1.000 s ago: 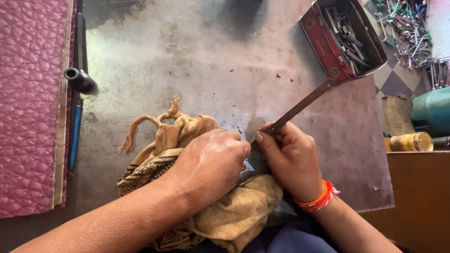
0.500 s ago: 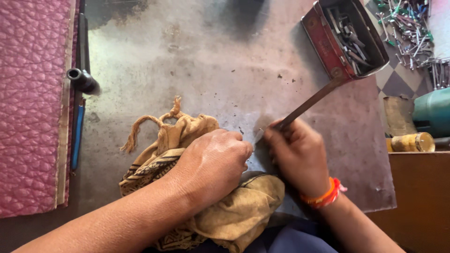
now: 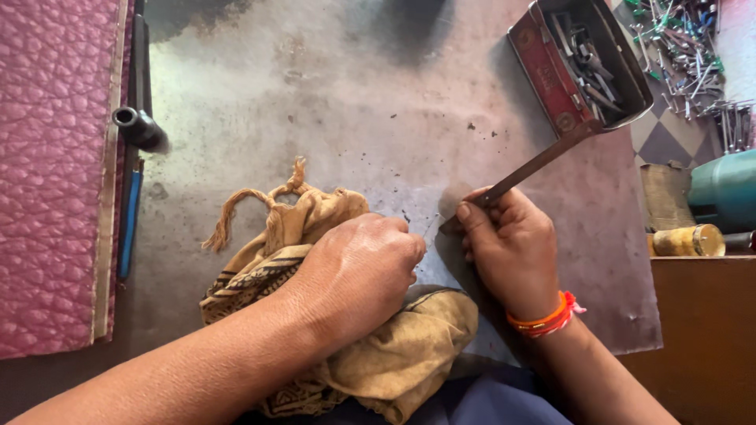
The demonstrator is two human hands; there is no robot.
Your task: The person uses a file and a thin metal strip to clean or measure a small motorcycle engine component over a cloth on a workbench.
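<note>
A tan cloth bag (image 3: 315,216) with a braided drawstring lies bunched on the grey metal work surface (image 3: 331,102). My left hand (image 3: 358,271) presses down on it, fingers curled over the fabric. My right hand (image 3: 508,248) grips a long flat metal tool (image 3: 535,165), whose handle slants up to the right while its tip meets the cloth edge beside my left fingertips. A thin thread or needle (image 3: 429,226) shows between the two hands. An orange-red band (image 3: 543,319) circles my right wrist.
A pink textured leather sheet (image 3: 51,173) covers the left side, with a black cylindrical punch (image 3: 138,127) and a blue pen (image 3: 128,228) next to it. A red metal tin (image 3: 579,67) of small tools stands at the upper right. Loose nails, a teal container (image 3: 724,193) and a yellow spool (image 3: 689,240) lie at the right.
My right hand has shifted a little rightward and away from my left, lowering the tool's tip against the cloth edge. My left hand stays pressed on the bag.
</note>
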